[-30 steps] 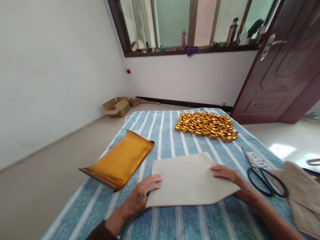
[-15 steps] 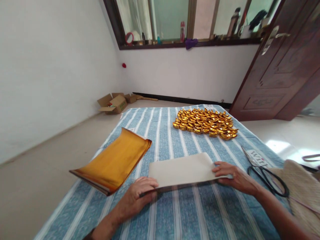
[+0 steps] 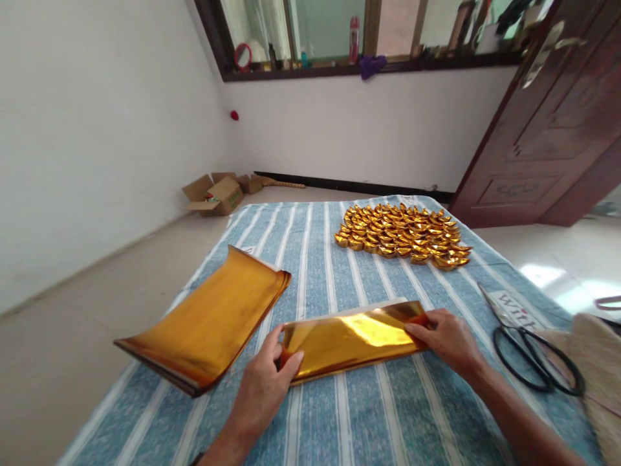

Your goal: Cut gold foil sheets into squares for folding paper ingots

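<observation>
A sheet of gold foil paper (image 3: pixel 354 340) lies in front of me, its near part folded up so the shiny side faces me. A strip of its pale side shows along the far edge. My left hand (image 3: pixel 264 375) pinches the left end, thumb on top of the gold. At the right end my right hand (image 3: pixel 449 343) grips the sheet between thumb and fingers. To the left rests a stack of gold foil sheets (image 3: pixel 208 317) with curled ends. Rows of folded gold paper ingots (image 3: pixel 402 233) stand farther back on the right.
A blue and white striped cloth (image 3: pixel 310 427) covers the table. Black-handled scissors (image 3: pixel 533 356) lie at the right near a beige cloth (image 3: pixel 592 349). An open cardboard box (image 3: pixel 218 194) sits on the floor beyond, and a brown door (image 3: pixel 538 142) stands at the right.
The sheet's near edge has been folded up and away from me, so gold now covers most of the pale side. Both hands have shifted their grip, thumbs now on the gold.
</observation>
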Available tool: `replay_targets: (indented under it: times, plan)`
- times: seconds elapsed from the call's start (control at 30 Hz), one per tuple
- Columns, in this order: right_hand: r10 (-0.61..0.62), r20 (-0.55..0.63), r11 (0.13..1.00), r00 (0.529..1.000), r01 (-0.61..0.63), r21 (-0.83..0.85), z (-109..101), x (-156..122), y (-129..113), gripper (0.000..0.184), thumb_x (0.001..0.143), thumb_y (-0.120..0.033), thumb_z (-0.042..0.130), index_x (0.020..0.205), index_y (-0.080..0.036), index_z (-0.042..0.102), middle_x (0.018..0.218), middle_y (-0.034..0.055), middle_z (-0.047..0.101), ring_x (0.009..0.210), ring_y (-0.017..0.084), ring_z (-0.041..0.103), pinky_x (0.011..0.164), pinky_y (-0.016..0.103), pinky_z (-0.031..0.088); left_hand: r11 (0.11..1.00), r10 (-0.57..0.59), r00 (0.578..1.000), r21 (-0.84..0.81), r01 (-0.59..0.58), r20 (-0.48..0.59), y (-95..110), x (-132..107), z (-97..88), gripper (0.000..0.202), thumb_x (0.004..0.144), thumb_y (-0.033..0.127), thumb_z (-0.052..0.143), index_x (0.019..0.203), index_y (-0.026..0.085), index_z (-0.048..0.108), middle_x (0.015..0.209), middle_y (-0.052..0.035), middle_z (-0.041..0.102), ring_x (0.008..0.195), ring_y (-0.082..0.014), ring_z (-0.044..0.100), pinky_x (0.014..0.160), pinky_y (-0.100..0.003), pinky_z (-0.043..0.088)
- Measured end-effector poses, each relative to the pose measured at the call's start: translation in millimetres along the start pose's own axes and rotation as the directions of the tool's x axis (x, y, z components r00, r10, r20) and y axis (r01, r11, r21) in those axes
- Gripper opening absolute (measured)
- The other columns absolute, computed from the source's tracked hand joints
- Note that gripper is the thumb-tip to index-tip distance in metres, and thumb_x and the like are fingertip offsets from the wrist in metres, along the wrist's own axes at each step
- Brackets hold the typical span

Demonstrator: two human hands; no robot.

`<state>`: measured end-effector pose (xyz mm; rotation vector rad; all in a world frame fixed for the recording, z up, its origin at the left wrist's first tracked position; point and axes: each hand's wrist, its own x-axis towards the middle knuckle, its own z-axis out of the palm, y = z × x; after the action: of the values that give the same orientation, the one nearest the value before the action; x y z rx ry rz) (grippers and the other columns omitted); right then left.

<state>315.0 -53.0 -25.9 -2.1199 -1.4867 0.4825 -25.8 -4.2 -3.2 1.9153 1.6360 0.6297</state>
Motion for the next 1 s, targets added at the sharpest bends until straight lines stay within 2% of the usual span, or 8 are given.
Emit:
replay_targets:
  times: [0.1,0.23,0.33,0.4,0.57,0.63,0.73,1.0]
  plan:
    - [-0.026,-0.097,0.988,0.995,0.011,-0.153,5.4,-1.7,-1.5,0.021,0.078,-0.032,0.077,0.065,-0.021,0.065,0.070,0.0024,0.060,0.074,0.026,0.058,0.063,0.030,0.039,0.989,0.086,0.995,0.128,-0.078,-0.057,-4.7,-1.2,4.9,0.059,0.085,0.042,0.048,0.137,0.014,0.041,0.073,0.0003,0.064,0.071,-0.0238,0.066,0.073,-0.033,0.051]
    - [-0.112,-0.184,0.967,0.976,0.064,-0.247,13.5,-4.7,2.6,0.028,0.077,-0.039,0.075,0.066,-0.022,0.056,0.072,0.0038,0.058,0.074,0.027,0.055,0.062,0.032,0.038,0.925,0.306,0.942,0.276,-0.261,-0.135,-13.7,-0.2,10.2,0.050,0.089,0.035,0.047,0.136,0.019,0.041,0.101,-0.0068,0.066,0.089,-0.0253,0.066,0.082,-0.036,0.052]
    - [-0.221,-0.242,0.953,0.945,0.156,-0.261,18.6,-7.8,4.8,0.034,0.087,-0.052,0.056,0.070,-0.022,0.053,0.073,0.0051,0.057,0.074,0.028,0.054,0.064,0.034,0.038,0.844,0.469,0.868,0.370,-0.387,-0.162,-18.5,1.8,12.8,0.045,0.094,0.030,0.044,0.137,0.020,0.041,0.115,-0.0098,0.063,0.101,-0.0262,0.063,0.089,-0.040,0.052]
    - [-0.269,-0.275,0.943,0.923,0.193,-0.272,20.9,-9.2,4.9,0.045,0.095,-0.060,0.039,0.077,-0.021,0.054,0.075,0.0056,0.057,0.072,0.028,0.054,0.063,0.035,0.037,0.803,0.526,0.835,0.418,-0.425,-0.161,-19.5,2.7,13.3,0.041,0.095,0.029,0.043,0.136,0.020,0.043,0.117,-0.0099,0.063,0.104,-0.0262,0.062,0.089,-0.041,0.053]
    - [-0.369,-0.349,0.900,0.861,0.237,-0.366,21.8,-9.2,3.1,0.064,0.102,-0.065,0.018,0.105,-0.015,0.056,0.080,0.0071,0.058,0.073,0.028,0.056,0.061,0.034,0.039,0.713,0.599,0.789,0.538,-0.449,-0.135,-19.4,2.8,13.9,0.032,0.099,0.029,0.037,0.119,0.016,0.058,0.114,-0.0133,0.062,0.100,-0.0266,0.063,0.083,-0.042,0.057]
    - [-0.410,-0.317,0.871,0.855,0.263,-0.415,20.9,-9.3,2.4,0.066,0.104,-0.065,0.014,0.104,-0.015,0.058,0.084,0.0078,0.059,0.074,0.027,0.057,0.061,0.034,0.040,0.683,0.623,0.770,0.575,-0.450,-0.138,-19.9,2.8,15.2,0.032,0.100,0.029,0.035,0.110,0.015,0.061,0.118,-0.0153,0.059,0.098,-0.0260,0.062,0.082,-0.042,0.057]
    - [-0.454,-0.257,0.834,0.853,0.305,-0.459,19.2,-10.2,1.6,0.069,0.106,-0.062,0.009,0.098,-0.018,0.062,0.090,0.0083,0.058,0.076,0.027,0.057,0.062,0.034,0.041,0.672,0.626,0.771,0.587,-0.452,-0.122,-20.2,3.5,16.8,0.034,0.101,0.029,0.031,0.102,0.016,0.063,0.126,-0.0152,0.054,0.095,-0.0248,0.062,0.080,-0.043,0.057]
    - [-0.475,-0.185,0.792,0.861,0.326,-0.517,18.4,-10.0,4.4,0.072,0.107,-0.057,0.007,0.098,-0.019,0.068,0.096,0.0090,0.057,0.078,0.027,0.056,0.063,0.035,0.043,0.683,0.624,0.777,0.543,-0.489,-0.084,-16.9,6.5,15.0,0.032,0.099,0.025,0.034,0.100,0.013,0.064,0.135,-0.0160,0.050,0.105,-0.0280,0.059,0.085,-0.047,0.054]
